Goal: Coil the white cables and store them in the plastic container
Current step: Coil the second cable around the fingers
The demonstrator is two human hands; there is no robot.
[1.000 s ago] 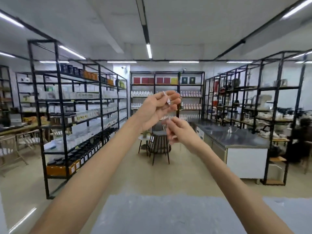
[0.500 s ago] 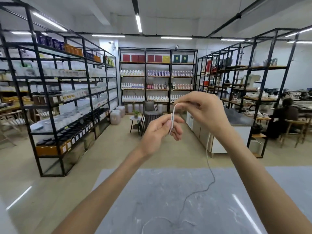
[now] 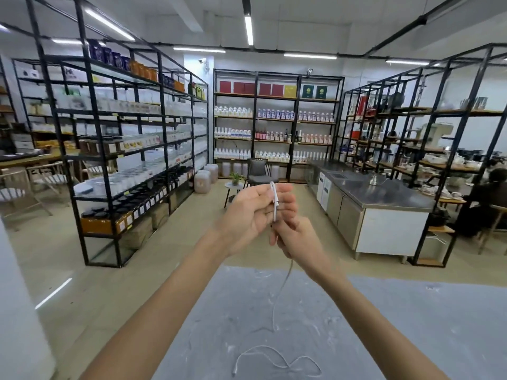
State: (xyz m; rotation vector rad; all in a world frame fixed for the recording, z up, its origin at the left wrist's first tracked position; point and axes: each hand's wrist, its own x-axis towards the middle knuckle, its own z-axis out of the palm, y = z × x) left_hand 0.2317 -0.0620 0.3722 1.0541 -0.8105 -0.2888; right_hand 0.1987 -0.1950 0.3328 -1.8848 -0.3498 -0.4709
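Note:
A thin white cable (image 3: 275, 200) is looped over the fingers of my left hand (image 3: 252, 215), which is held up at chest height and closed around the loop. Just below and to the right, my right hand (image 3: 295, 237) pinches the same cable where it leaves the loop. From there the cable hangs down and its loose end lies in curls on the grey table (image 3: 384, 325). No plastic container is in view.
Tall black metal shelves (image 3: 123, 149) full of bottles and jars stand on the left and at the back. A steel counter (image 3: 375, 193) stands to the right, with a seated person (image 3: 491, 198) behind it. A chair and a small round table sit mid-room.
My right hand has come down from above the left hand to just below it, drawing the cable over the left fingers. The view has tilted down, showing more of the table.

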